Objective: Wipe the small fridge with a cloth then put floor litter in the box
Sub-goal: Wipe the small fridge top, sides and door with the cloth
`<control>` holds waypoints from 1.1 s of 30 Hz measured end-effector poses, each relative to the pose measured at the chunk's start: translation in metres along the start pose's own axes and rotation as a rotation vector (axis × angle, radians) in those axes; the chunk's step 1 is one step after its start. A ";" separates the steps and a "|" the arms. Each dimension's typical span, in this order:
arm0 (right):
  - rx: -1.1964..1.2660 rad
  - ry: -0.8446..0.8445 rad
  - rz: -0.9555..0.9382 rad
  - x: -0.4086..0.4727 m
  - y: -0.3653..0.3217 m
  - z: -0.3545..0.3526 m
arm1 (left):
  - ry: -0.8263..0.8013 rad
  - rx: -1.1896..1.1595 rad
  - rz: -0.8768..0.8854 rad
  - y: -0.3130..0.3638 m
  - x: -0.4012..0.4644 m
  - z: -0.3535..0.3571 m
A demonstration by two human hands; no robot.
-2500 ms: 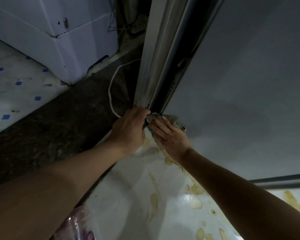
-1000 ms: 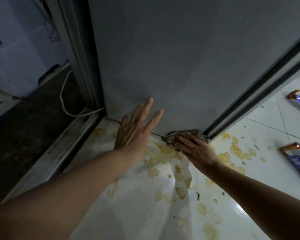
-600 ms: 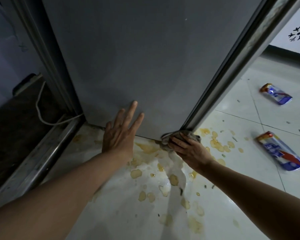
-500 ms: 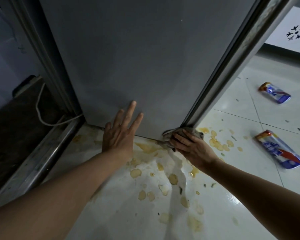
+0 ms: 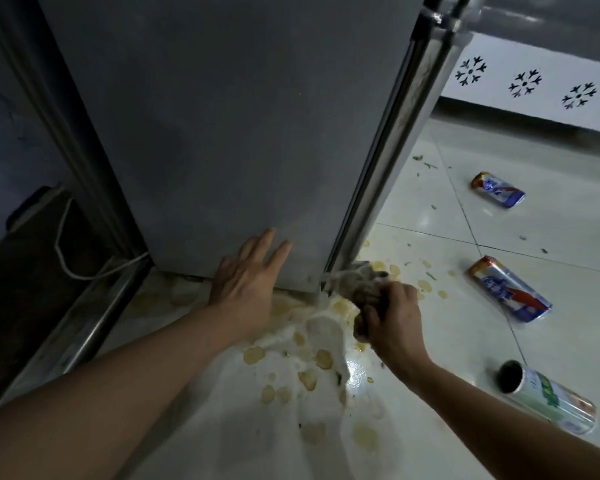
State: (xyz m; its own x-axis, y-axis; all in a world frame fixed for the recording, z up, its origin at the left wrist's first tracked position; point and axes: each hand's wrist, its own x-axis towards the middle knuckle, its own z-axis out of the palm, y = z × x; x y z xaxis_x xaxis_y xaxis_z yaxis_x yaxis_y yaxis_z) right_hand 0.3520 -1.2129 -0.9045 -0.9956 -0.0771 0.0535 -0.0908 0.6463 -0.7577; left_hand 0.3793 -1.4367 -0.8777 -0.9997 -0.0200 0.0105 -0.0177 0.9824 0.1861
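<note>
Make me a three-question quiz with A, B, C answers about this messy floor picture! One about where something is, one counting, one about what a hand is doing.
1. Where is the cloth?
A. on top of the fridge
B. at the fridge's bottom corner
C. inside a box

2. How many cans lie on the floor?
A. one
B. three
C. five

3. What is the left hand doing?
A. lying flat and open against the fridge
B. gripping a can
C. making a fist

Answers:
1 B: the right hand holds it bunched there.
2 B: two blue cans and a green and white can.
3 A: its fingers are spread on the grey side.
</note>
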 end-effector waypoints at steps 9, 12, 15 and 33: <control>0.596 0.011 0.555 0.058 0.018 0.052 | 0.032 0.055 0.102 0.008 0.012 0.002; 0.652 -0.120 0.481 0.057 0.024 0.063 | 0.112 0.136 0.202 0.008 0.017 0.004; 0.299 -0.088 0.343 0.055 0.037 0.068 | 0.155 0.202 0.245 0.010 0.021 0.007; -0.079 0.135 0.054 0.070 0.034 0.074 | 0.175 0.489 0.353 0.004 0.040 0.000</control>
State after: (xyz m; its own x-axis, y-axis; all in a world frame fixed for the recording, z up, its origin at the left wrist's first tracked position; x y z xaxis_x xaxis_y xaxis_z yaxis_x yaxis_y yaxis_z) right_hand 0.2810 -1.2524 -0.9750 -0.9927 0.0587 0.1049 -0.0332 0.7046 -0.7088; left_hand 0.3397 -1.4334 -0.8768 -0.9301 0.3317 0.1575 0.2676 0.9060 -0.3281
